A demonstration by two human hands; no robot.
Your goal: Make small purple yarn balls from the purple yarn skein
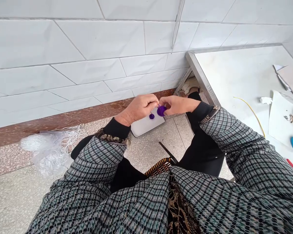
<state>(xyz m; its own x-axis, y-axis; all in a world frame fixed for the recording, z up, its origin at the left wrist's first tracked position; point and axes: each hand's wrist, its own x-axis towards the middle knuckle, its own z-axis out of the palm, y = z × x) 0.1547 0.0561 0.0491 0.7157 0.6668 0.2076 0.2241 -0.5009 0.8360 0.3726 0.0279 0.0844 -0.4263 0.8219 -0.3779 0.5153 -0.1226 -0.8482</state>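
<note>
Fingers of the right hand (pixel 179 104) curl in, gripping the larger purple piece (pixel 161 110) near its edge. Left hand (pixel 141 107) closed to a pinch; what it holds is too fine to make out. Smaller purple piece (pixel 151 116) just below it, against the white board (pixel 146 126); lying or hanging, cannot tell. Both pieces look light and soft, probably easily crushed; best held lightly by the rim. Count: two purple pieces, one board, one yellow strand (pixel 253 113).

No writing, label, brand or number was legible from where I stood. No sign could be read either.
</note>
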